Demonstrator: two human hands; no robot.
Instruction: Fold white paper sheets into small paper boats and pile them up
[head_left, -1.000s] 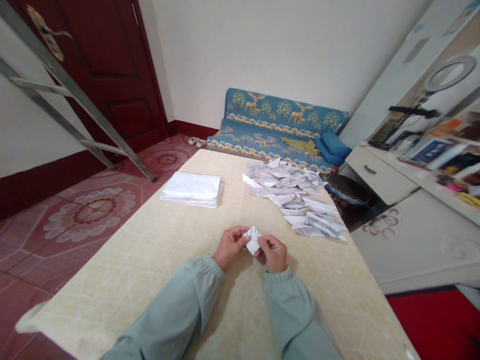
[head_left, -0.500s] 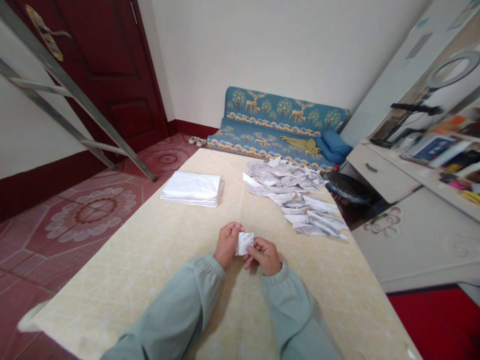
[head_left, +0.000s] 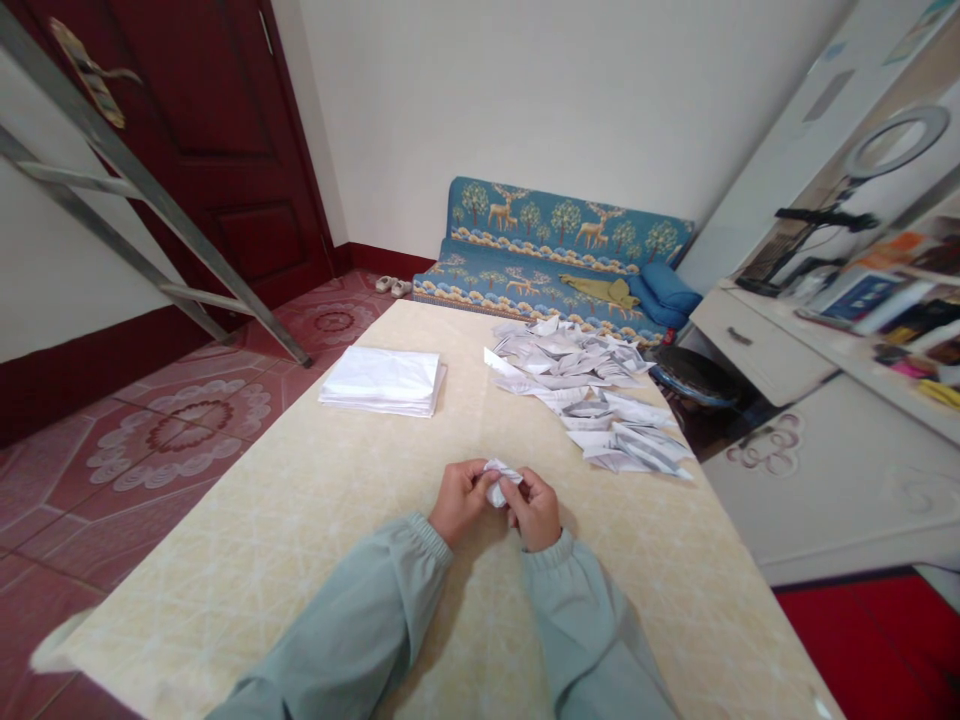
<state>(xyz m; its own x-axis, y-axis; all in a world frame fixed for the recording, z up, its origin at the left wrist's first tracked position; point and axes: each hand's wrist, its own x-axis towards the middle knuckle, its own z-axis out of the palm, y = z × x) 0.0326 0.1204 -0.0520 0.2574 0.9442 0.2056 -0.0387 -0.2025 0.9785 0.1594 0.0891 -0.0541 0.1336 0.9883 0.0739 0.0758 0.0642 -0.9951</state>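
A small folded piece of paper [head_left: 501,484], white with dark print, is pinched between my two hands just above the table. My left hand [head_left: 460,500] grips its left side, the thumb lying on top. On its right side my right hand [head_left: 535,510] closes with thumb and fingers. My fingers cover part of the paper's edges. Beyond my hands to the left lies a stack of white paper sheets [head_left: 381,378]. To the right spreads a heap of folded printed papers [head_left: 577,365].
The table [head_left: 300,560] has a pale yellow patterned cloth. Behind it stands a blue sofa [head_left: 517,270] with deer patterns. A metal ladder [head_left: 172,225] leans at the left by a dark red door [head_left: 217,120]. A white cabinet [head_left: 840,480] stands at the right, a black round stool [head_left: 694,375] beside it.
My hands have drawn closer together, and my left thumb has come onto the paper. The paper has turned from a flat square to a tilted, more folded shape.
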